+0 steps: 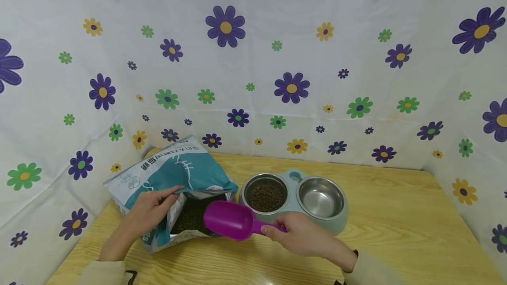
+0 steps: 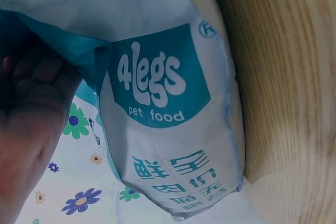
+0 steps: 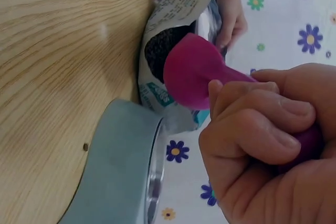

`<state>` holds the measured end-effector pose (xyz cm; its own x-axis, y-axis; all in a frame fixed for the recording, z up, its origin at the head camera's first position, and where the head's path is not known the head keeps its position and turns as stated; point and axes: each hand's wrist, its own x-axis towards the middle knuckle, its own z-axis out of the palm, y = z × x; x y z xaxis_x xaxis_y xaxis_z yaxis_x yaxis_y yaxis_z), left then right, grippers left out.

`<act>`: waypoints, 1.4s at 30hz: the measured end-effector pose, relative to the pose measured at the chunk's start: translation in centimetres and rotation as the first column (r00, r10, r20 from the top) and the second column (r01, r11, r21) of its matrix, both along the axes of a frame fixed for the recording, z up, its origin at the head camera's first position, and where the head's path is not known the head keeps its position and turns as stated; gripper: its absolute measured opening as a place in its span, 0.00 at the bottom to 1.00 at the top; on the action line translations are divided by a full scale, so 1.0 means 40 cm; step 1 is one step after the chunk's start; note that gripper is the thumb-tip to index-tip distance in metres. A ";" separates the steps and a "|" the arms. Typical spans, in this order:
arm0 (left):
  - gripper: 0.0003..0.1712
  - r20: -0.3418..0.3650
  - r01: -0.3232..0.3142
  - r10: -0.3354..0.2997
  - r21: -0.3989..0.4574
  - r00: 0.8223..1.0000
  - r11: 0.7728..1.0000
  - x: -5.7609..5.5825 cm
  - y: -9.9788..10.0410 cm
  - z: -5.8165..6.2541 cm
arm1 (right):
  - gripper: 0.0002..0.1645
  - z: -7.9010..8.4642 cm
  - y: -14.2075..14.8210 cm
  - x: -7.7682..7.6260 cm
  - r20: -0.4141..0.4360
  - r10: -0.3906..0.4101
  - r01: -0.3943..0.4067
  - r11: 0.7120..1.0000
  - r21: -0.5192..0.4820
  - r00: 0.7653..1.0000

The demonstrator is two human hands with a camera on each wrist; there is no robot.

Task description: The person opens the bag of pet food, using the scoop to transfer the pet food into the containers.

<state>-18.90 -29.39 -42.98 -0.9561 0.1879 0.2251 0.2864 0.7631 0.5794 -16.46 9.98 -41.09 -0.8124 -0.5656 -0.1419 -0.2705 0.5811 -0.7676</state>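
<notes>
In the head view a pet food bag [image 1: 206,168], white and teal, lies on its side with its mouth toward me. Brown kibble [image 1: 192,219] shows inside. My left hand [image 1: 148,214] grips the upper edge of the mouth and holds it up; in the left wrist view that hand's fingers are partly hidden by the bag [image 2: 157,145]. My right hand [image 1: 303,236] holds a magenta scoop [image 1: 229,220] by its handle, fingers curled round it in the right wrist view. The scoop's bowl is at the bag's mouth, and no kibble is visible in it.
Right of the bag stands a grey-blue double feeder [image 1: 292,197]. Its left steel bowl [image 1: 247,188] contains kibble; the right steel bowl [image 1: 320,201] shows a bare bottom. One kibble piece [image 3: 85,147] lies on the wooden table [image 1: 396,223]. A flowered sheet [image 1: 253,60] hangs behind.
</notes>
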 end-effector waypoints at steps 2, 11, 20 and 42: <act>0.19 0.004 0.002 -0.002 0.005 1.000 1.000 0.000 0.000 0.000 | 0.29 0.005 -0.019 0.002 -0.031 0.001 0.000 1.000 0.024 1.000; 0.19 0.007 -0.006 0.006 -0.017 1.000 1.000 0.001 -0.001 0.002 | 0.27 0.034 -0.083 0.008 -0.102 0.017 -0.008 0.996 0.091 0.995; 0.19 0.004 0.003 -0.003 -0.021 1.000 1.000 -0.001 -0.001 -0.006 | 0.34 0.038 -0.147 -0.003 -0.108 0.045 -0.026 0.985 0.173 0.993; 0.18 -0.014 0.000 -0.001 -0.021 1.000 1.000 -0.003 -0.004 -0.012 | 0.31 -0.043 -0.145 -0.046 0.408 -0.052 0.113 0.985 -0.128 0.912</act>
<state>-19.04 -29.56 -43.47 -0.9527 0.1933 0.2347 0.2950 0.7749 0.5591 -18.29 4.19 -42.80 -0.7486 -0.5382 -0.3872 0.1223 0.4619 -0.8785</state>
